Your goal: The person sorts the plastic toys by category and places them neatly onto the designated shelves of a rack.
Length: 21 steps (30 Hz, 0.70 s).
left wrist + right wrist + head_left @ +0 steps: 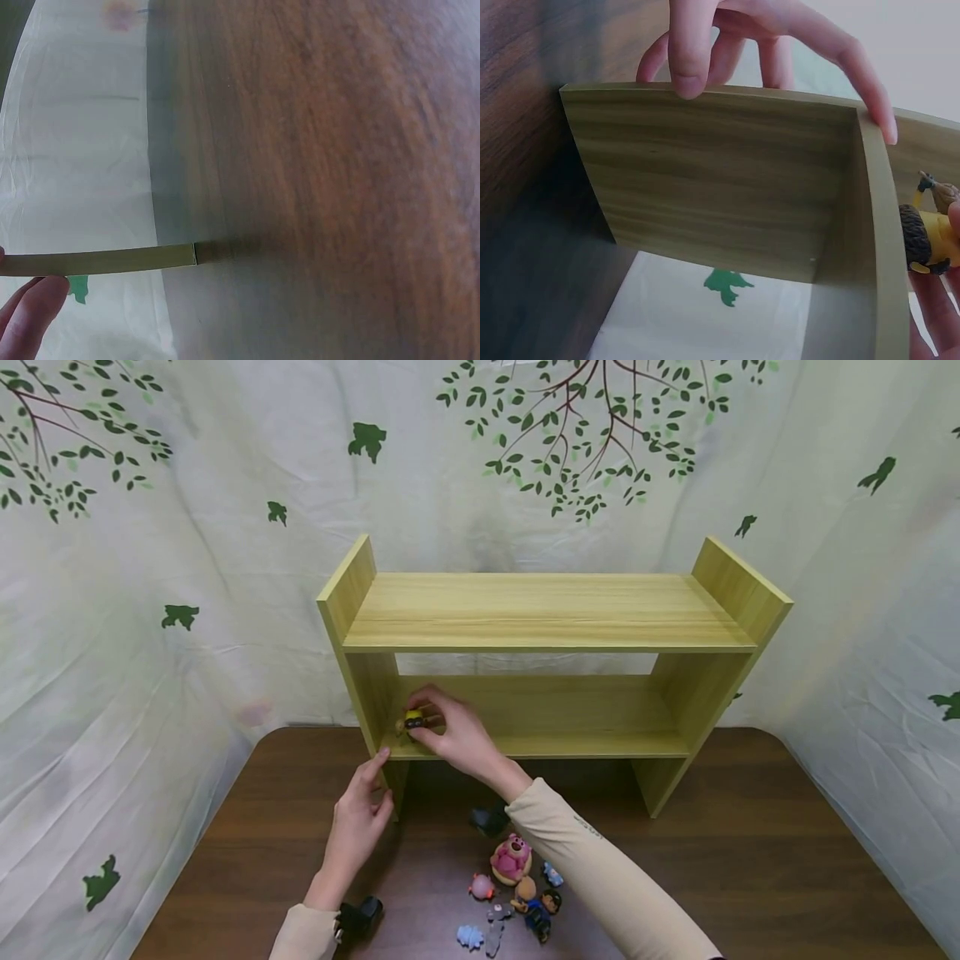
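Figure (415,719) at left end of lower board (555,718), in right hand (456,732)

Nearest: loose toys on the brown table (720,893), between the forearms and in front of the shelf (551,610). Closest are a pale blue toy (470,937) and a grey toy (494,937). To their right, a doll (538,920) with dark hair and blue clothes lies beside a tan toy (526,888). Behind these: a round pink toy (482,887), a blue-and-white toy (552,874) close to the right sleeve (600,860), and a pink bear (512,858), the largest of the group.

Next: left hand (360,814) grips the front edge of the left side panel (705,165), thumb on the inner face, one fingertip at the board corner. Right hand pinches the yellow-clad, dark-haired figure between thumb and fingers. Hands near each other, not touching. Whether the figure touches the board: cannot tell.

Obstructions: side panel stands left of the figure; top board (551,610) spans above; right forearm crosses in front of the shelf.

Farthest: white cloth (225,527) printed with green leaves and branches, behind the shelf.
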Available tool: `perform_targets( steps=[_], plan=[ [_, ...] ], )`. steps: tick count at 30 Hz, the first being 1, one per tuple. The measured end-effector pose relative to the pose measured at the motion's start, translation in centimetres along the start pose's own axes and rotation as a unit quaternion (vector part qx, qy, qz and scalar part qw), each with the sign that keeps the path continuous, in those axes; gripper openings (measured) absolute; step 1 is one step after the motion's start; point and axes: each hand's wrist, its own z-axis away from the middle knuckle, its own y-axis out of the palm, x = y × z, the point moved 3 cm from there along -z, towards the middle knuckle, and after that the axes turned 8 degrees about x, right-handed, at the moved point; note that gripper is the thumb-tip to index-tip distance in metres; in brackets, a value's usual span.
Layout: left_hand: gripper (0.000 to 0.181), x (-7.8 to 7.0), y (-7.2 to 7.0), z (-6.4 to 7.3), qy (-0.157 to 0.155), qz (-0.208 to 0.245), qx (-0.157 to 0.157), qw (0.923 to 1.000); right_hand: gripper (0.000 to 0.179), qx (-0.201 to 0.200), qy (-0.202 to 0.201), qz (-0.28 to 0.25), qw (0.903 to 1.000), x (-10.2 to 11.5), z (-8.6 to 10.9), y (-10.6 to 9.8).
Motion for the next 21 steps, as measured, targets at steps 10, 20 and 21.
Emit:
perform_targets(
  steps=[10,20,21],
  plan=[
    [0.084,0.16,0.01,0.06,0.003,0.004,-0.001,1.0000,0.029,0.008,0.007,-0.001,0.9999,-0.49,-0.47,0.10],
    [0.084,0.13,0.01,0.02,0.009,-0.003,-0.002,1.0000,0.030,0.011,0.010,-0.010,0.9998,-0.83,-0.51,0.01],
    [0.083,0.14,0.00,0.00,0.009,-0.002,-0.003,1.0000,0.030,0.012,0.009,-0.011,0.9998,-0.86,-0.51,0.00]
  ],
)
